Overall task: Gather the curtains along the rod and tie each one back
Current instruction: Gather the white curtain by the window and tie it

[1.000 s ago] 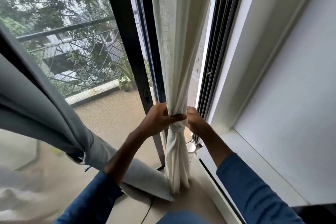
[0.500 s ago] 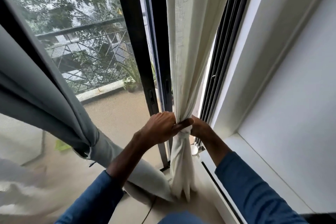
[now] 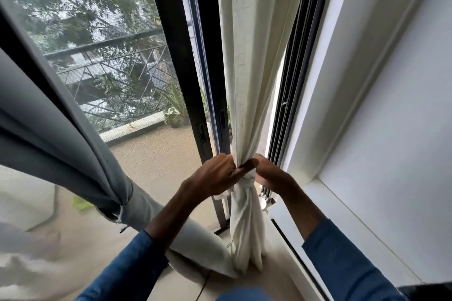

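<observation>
- Head view: the white curtain (image 3: 247, 68) hangs gathered into a narrow column between the dark door frame (image 3: 176, 56) and the white wall (image 3: 391, 117). Its hem reaches the floor (image 3: 274, 266).
- The left hand (image 3: 215, 176) grips the bunched cloth from the left at the waist of the column, fingers curled round it. That way the folds cannot spread while the tie is worked.
- The right hand (image 3: 271, 175) meets it from the right, thumb and fingers pinching the cloth just above the knot (image 3: 245, 182). Both hands are on the same spot, probably pulling against each other to tighten it.
- The knot sits just below the fingers, a wrapped band of the same pale fabric. I cannot tell from here whether it is a separate tie or the curtain's own cloth.
- The grey curtain (image 3: 73, 149) on the left is already drawn in and cinched low down by a tie (image 3: 119, 208). It sweeps diagonally away from the glass, so that one looks finished.
- By my reading the task is near its end. The white curtain is gathered and the knot is formed, and what remains is to snug it and let go.
- The risk is letting go too soon, since slack cloth could loosen the knot.
</observation>
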`<state>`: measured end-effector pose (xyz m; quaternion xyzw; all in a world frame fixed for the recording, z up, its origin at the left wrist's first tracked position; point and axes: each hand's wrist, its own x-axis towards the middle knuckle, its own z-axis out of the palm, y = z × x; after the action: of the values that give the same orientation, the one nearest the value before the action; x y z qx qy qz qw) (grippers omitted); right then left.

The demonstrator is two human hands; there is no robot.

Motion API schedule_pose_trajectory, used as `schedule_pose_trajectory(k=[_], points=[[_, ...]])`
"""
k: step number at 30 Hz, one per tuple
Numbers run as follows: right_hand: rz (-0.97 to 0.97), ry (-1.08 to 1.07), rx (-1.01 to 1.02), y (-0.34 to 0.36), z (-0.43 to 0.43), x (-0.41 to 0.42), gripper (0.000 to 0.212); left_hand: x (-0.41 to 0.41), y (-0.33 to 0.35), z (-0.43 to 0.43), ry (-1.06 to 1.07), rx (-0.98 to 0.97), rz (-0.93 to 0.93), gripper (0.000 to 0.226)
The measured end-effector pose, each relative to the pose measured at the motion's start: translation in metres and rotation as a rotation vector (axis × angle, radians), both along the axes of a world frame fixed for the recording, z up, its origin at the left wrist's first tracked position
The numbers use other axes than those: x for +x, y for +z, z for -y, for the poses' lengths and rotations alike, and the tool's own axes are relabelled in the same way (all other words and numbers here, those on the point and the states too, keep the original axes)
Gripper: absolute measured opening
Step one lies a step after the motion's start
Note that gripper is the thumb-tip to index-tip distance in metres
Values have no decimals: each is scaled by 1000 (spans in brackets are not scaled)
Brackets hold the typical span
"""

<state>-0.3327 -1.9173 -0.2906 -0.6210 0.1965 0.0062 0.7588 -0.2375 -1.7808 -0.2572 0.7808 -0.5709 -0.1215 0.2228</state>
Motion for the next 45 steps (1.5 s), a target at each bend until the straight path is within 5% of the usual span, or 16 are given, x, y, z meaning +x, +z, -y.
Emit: schedule_pose_trajectory(k=[4,15,19,27,32,45], points=[[40,22,44,-10,7,-27,45,12,-2,-2,22,-36,-196,74],[260,-51,-220,-7,7,-35,36,26,-11,7,-20,36,-385,83],[253,-18,-268,-2,7,-34,18,28,-14,5,-37,140,-432,107],[252,-45,-162,-16,14,-35,34,41,-23,-17,-279,251,-413,12],[284,20,-127,-13,10,-38,38,40,-24,-22,-47,88,-468,26],[296,-23,-290,-3,-2,-40,24,60,-2,-47,154,-50,-328,24]])
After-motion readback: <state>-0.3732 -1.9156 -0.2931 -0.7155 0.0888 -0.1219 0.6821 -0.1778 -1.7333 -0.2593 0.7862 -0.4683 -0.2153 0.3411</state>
